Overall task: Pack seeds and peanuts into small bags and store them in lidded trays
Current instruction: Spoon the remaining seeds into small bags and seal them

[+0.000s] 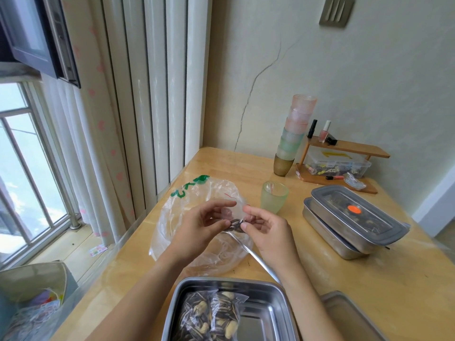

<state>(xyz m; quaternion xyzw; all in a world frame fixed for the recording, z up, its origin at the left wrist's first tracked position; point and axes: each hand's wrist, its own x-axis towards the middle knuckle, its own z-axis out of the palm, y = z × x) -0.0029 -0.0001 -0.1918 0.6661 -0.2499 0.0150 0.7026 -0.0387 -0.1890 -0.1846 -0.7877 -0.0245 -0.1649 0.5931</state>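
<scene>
While the small clear plastic bag [237, 209] is not yet filled, everything turns on how the spoon meets its mouth. The bag hangs between the two hands, above the large crumpled clear plastic sack with green print [187, 200] that lies on the pale wooden table [369, 279].

The left hand [204, 222] pinches the bag's left edge, thumb below and fingers curled above. The right hand [266, 230] is close in, fingertips nearly touching those of the left, and pinches at the bag's right edge.

A long silver metal spoon [253, 254] carries a small heap of dark striped sunflower seeds [235, 223] in its bowl, which sits right between the two thumbs. Its handle runs back and to the right, toward the person, passing under the right wrist. The right hand is the nearer one to it, and probably steadies it. The thin film and curled fingers hide whether that hand really grips the spoon's neck or only the bag.

The seeds lie just below the bag's opening, so the next move likely calls for a short lift and tilt to the left.

The open stainless steel tray [266, 291] waits directly beneath the forearms, nearer the body. It already holds two filled packets of seeds and peanuts [209, 316] on its left side. Two stacked steel trays with grey lids [354, 217] stand well apart to the right.
</scene>
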